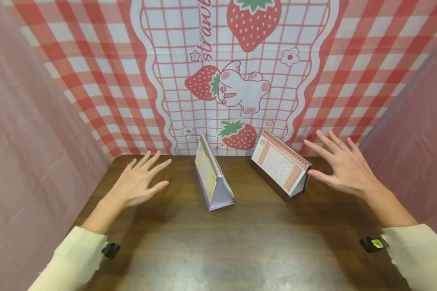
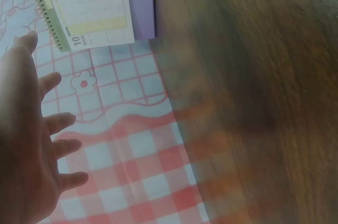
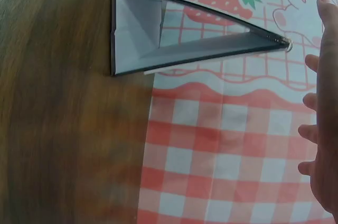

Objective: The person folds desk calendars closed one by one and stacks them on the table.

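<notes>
- The fingers of the left hand (image 1: 140,180) are standing straight and spread, gripping nothing; the purple-based spiral desk calendar (image 1: 209,178), showing month 10, is sitting nearest, out of contact.
- The fingers of the right hand (image 1: 344,165) are also pointing out straight and apart, holding nothing. In the head view its thumb is overlapping the edge of the pink-headed 08 spiral desk calendar (image 1: 278,163), yet the right wrist view is showing a gap.
- That closeness is probably posing the main risk: a careless inward sweep of the thumb could be catching the frame's end and twisting it.
- Both calendars are standing tent-like on the dark wood-grain table (image 1: 240,246), between the hands. Their hollow frames are looking light, so a one-sided push could be sliding or toppling either.
- Pages are hanging from the spirals; pinching only a leaf would likely be bending or tearing it.
- The checked strawberry cloth (image 1: 124,81) is hanging behind; a backward shove could be jamming a calendar against it.
</notes>
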